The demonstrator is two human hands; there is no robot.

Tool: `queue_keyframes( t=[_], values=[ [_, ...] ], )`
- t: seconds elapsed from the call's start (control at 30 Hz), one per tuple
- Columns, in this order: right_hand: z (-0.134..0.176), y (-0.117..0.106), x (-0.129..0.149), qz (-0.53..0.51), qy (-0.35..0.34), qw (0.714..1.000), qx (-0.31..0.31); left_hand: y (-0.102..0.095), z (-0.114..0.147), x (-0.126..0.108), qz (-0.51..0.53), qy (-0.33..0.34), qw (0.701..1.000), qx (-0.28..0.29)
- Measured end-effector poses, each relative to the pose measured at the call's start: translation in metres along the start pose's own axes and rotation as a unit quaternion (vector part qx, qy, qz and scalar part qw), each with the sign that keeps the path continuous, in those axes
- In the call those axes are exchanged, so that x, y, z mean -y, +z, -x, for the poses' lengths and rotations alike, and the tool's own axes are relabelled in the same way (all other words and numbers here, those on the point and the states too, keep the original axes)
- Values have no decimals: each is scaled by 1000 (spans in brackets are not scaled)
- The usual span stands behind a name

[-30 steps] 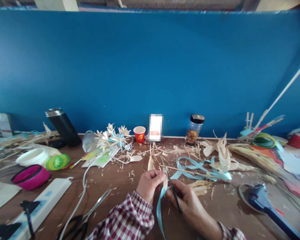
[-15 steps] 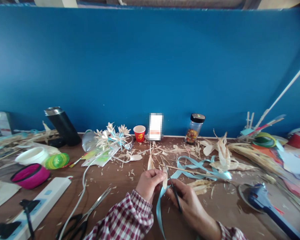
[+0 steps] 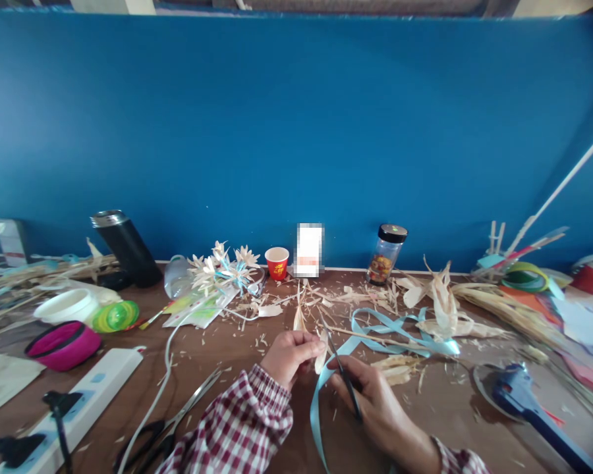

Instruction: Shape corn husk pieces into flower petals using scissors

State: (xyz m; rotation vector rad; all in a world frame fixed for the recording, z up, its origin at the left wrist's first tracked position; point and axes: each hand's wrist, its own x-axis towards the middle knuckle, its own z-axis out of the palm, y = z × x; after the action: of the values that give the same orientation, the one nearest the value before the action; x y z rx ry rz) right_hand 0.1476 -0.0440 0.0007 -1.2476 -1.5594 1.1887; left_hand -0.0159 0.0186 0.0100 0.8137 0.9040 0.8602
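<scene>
Pinched between the thumb and fingers of my left hand is a small pale strip of corn husk. My right hand is closed around dark-handled scissors, whose blades point up beside the husk strip. A light blue ribbon hangs down between the two hands and loops away across the table behind them. Just beyond my left hand lies a pointed piece of husk. More dry husk rests behind my right hand.
Black-handled scissors, a white cable and a power strip lie to the left. At the back stand husk flowers, a red paper cup and a jar. A blue glue gun lies right.
My left hand has shifted slightly left with the husk strip, away from the scissor blades, and the strip has tilted. My right hand holds nearly the same place.
</scene>
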Motion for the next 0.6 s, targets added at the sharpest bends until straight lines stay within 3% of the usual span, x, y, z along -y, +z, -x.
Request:
queue_keyframes(
  t=[0.17, 0.3, 0.47, 0.6],
  values=[
    [-6, -12, -4, 5, -12, 999, -47, -8, -1, -5, -19, -4, 1000, 0],
    [-11, -13, -5, -78, 5, 994, -79, -9, 0, -4, -62, 5, 998, 0],
    [-12, -11, -1, -164, 22, 985, -53, -1, 5, -2, -189, 20, 981, 31],
    [-12, -12, -4, -144, 3, 989, -38, 6, 9, 2, -310, 66, 947, 42]
  ],
)
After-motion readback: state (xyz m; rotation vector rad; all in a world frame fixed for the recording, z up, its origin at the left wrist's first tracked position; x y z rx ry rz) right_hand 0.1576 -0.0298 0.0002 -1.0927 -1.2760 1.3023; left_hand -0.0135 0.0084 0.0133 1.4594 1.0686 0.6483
